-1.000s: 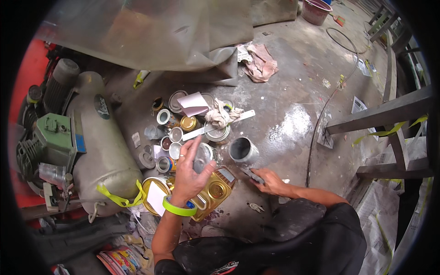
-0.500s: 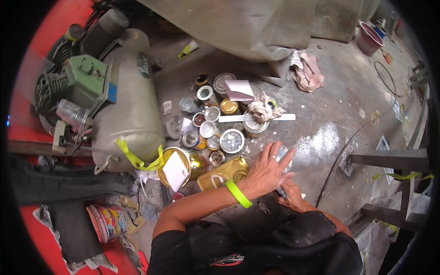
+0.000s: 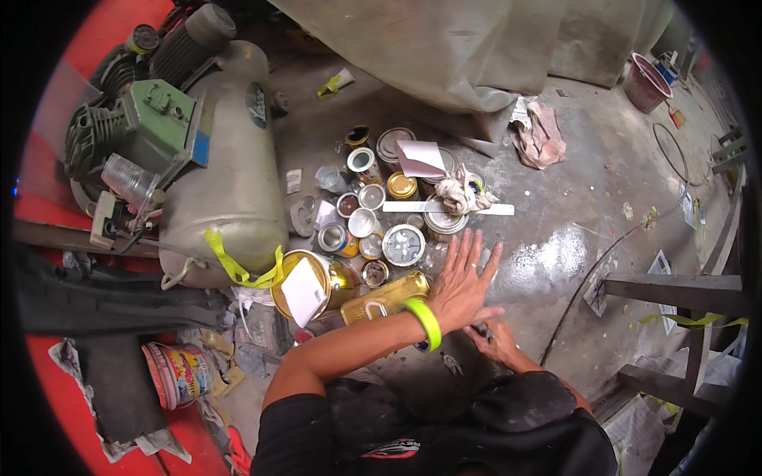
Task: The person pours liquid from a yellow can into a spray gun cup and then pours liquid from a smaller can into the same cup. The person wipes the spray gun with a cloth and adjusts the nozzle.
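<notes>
My left hand (image 3: 462,292) is open, its fingers spread and pointing away from me, with a lime wristband on the wrist. Below its thumb, my right hand (image 3: 497,344) is closed, its fingers curled around something small and dark that the left hand mostly covers. A gold rectangular can (image 3: 381,300) lies beside my left wrist. Beyond the fingertips stands a tin (image 3: 441,226) with a white flat stick (image 3: 500,209) and a crumpled rag (image 3: 459,193) on top. A grey-lidded tin (image 3: 403,244) is left of the fingers.
Several open tins and cups cluster ahead, beside a large gold can (image 3: 341,285) with white paper (image 3: 304,292). An air compressor (image 3: 230,174) fills the left. A hose (image 3: 587,278) crosses the floor at right, near a dark metal stand (image 3: 675,285). A plastic sheet (image 3: 444,55) hangs at the back.
My left hand has turned and flattened, its fingers now pointing farther forward. The round clear thing seen behind its fingers is now hidden. My right hand has shifted slightly.
</notes>
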Motion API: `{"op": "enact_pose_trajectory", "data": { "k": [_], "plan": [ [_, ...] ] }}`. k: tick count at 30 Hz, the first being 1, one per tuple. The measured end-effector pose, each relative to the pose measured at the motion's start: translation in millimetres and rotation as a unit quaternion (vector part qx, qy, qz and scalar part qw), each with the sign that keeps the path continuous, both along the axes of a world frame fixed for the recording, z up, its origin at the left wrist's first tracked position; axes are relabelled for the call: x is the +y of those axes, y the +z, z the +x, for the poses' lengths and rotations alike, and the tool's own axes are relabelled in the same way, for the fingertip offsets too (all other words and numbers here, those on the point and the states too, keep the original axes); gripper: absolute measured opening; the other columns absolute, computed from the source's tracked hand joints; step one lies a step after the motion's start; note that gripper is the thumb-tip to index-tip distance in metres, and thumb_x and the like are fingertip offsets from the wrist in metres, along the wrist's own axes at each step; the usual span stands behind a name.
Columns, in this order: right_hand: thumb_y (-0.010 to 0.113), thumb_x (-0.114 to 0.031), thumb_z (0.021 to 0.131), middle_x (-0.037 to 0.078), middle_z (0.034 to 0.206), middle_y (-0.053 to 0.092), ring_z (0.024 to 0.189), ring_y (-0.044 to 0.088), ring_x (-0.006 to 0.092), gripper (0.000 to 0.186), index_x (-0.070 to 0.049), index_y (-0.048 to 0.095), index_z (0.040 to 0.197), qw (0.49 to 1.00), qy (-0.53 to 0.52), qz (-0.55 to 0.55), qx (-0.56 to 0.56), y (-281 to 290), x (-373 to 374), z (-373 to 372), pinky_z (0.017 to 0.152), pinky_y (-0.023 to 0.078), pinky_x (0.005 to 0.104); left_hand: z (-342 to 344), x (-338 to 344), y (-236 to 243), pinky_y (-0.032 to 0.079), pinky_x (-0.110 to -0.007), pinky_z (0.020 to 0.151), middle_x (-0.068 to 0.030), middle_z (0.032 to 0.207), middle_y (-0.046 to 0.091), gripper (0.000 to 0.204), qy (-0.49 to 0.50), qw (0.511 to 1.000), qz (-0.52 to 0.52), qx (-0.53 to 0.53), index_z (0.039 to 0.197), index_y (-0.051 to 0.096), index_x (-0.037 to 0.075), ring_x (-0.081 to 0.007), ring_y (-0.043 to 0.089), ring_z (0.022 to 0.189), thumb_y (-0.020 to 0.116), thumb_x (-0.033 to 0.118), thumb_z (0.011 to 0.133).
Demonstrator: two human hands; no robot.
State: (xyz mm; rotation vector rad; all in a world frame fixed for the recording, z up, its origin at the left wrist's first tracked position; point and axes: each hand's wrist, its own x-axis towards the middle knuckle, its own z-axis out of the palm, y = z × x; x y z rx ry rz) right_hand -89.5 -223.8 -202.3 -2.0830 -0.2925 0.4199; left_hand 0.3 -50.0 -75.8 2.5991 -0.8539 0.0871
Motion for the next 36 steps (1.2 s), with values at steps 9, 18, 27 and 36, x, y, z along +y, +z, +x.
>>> {"op": "enact_pose_trajectory", "data": {
  "k": [9, 18, 27, 36],
  "plan": [
    [0.069, -0.048, 0.08, 0.023, 0.101, 0.07, 0.092, 0.067, 0.0422, 0.056, -0.001, 0.068, 0.11, 0.995, 0.045, 0.008, 0.092, -71.4, -16.3, 36.1, 0.08, 0.052, 0.0459, -2.1, 29.5, 40.4, 0.055, -0.038, 0.075, -0.0133, 0.099, 0.068, 0.021, -0.134, 0.962, -0.214, 0.102, 0.108, 0.066, 0.005, -0.0301, 0.067, 0.085, 0.066, 0.009, 0.087],
    [0.068, -0.033, 0.089, 0.024, 0.103, 0.067, 0.095, 0.065, 0.0401, 0.042, -0.002, 0.066, 0.117, 0.964, -0.036, -0.167, -0.203, 85.5, -25.0, 133.2, 0.082, 0.052, 0.0452, -46.5, 202.9, 64.3, 0.051, -0.027, 0.074, -0.0099, 0.092, 0.069, 0.015, 0.309, 0.915, -0.185, 0.181, 0.105, 0.066, -0.003, -0.0146, 0.066, 0.084, 0.058, 0.005, 0.094],
    [0.069, -0.012, 0.08, 0.018, 0.106, 0.067, 0.095, 0.064, 0.0378, 0.043, -0.009, 0.062, 0.123, 0.93, 0.047, -0.177, -0.317, 48.3, 44.3, 249.2, 0.085, 0.053, 0.0442, -195.0, 257.0, -60.9, 0.05, -0.035, 0.095, -0.0194, 0.126, 0.057, 0.063, 0.347, 0.786, -0.273, 0.432, 0.136, 0.043, -0.004, -0.0264, 0.059, 0.115, 0.074, 0.014, 0.084],
    [0.062, -0.014, 0.096, 0.008, 0.098, 0.068, 0.087, 0.067, 0.0146, 0.022, -0.002, 0.06, 0.115, 0.957, -0.141, 0.241, -0.081, 137.5, 23.9, 189.2, 0.076, 0.053, 0.0274, -126.5, 203.4, -82.2, 0.034, -0.048, 0.112, -0.0292, 0.143, 0.037, 0.142, 0.175, 0.94, -0.261, 0.132, 0.149, 0.002, -0.004, -0.0392, 0.043, 0.132, 0.095, 0.044, 0.054]
  ]
}}
